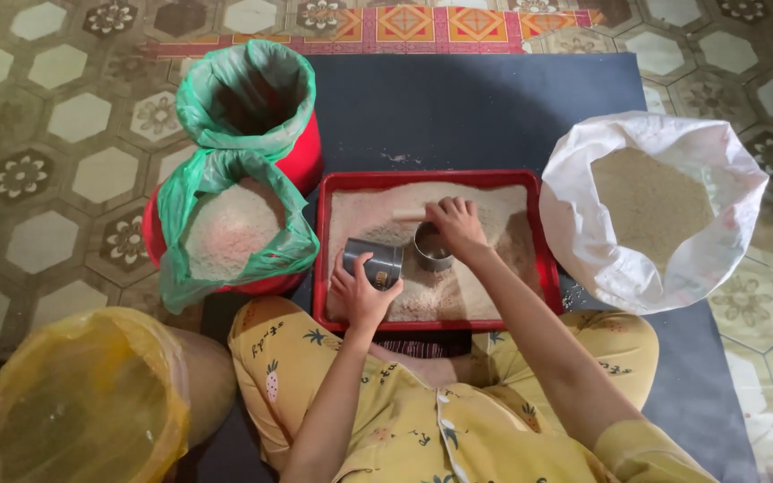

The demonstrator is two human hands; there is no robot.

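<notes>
Lap (422, 402): yellow printed clothing, legs crossed, nearest the camera; the front rim of the tray sits against the knees.

Yellow bag (91, 394): lower left, mouth open, contents not readable through the plastic.

Left hand (361, 291): fingers wrapped around a tin (374, 263), a small grey metal can lying on its side over the near left part of the tray. Grip closed on the can's wall.

Right hand (458, 224): fingers curled down onto a cup (431, 247), a second small metal vessel standing mouth-up in the grain at the tray's middle. Whether the fingers pinch its rim or a pale handle (409, 214) showing just to the left, I cannot tell.

Tray (543, 259): red, rectangular, on a dark mat (476, 107), filled with pale rice (494, 224) heaped unevenly, thinner toward the right.

Buckets: two red ones lined with green plastic, left of the tray. Near bucket (230, 228) holds rice almost to the brim; far bucket (252, 98) looks empty inside.

Sack (650, 206): white, right of the tray, mouth rolled open, rice inside.

Risks, as judged:
- The tin on its side could shed grain over the low rim onto the lap or mat if tipped further.
- The green liner sags over the near bucket's mouth; grain carried there could catch on the fold and spill to the floor.
- A few grains already lie on the mat near the sack; the soft sack wall could slump if nudged.
- The tray against the knees could tilt if the legs shift.
</notes>
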